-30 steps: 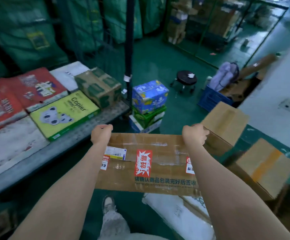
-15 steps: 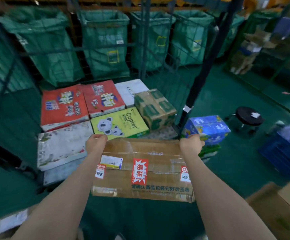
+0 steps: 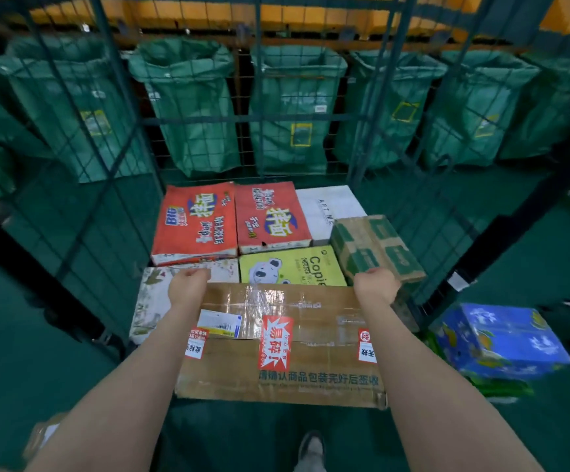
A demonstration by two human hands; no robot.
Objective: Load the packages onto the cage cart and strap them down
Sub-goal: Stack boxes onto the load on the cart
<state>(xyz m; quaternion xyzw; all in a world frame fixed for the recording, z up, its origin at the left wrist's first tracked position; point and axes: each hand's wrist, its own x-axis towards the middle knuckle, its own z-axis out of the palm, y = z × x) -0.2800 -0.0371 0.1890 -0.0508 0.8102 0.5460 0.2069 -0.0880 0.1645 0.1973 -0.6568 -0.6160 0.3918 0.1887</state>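
I carry a flat brown cardboard box with red fragile stickers and clear tape. My left hand grips its far left corner and my right hand grips its far right corner. The box hangs in front of the open side of the cage cart, its far edge over the cart's front packages. On the cart floor lie two red boxes, a white box, a yellow copier-paper box, a green-printed carton and a pale patterned box.
Green sacks hang behind the cart's wire mesh. A blue printed box sits on other packages on the green floor to the right. My shoe shows below the carried box. A taped parcel lies at the lower left.
I have turned left from the floor boxes to face the cart squarely. The carried box has come closer to the cart's front edge; both hands keep the same grip.
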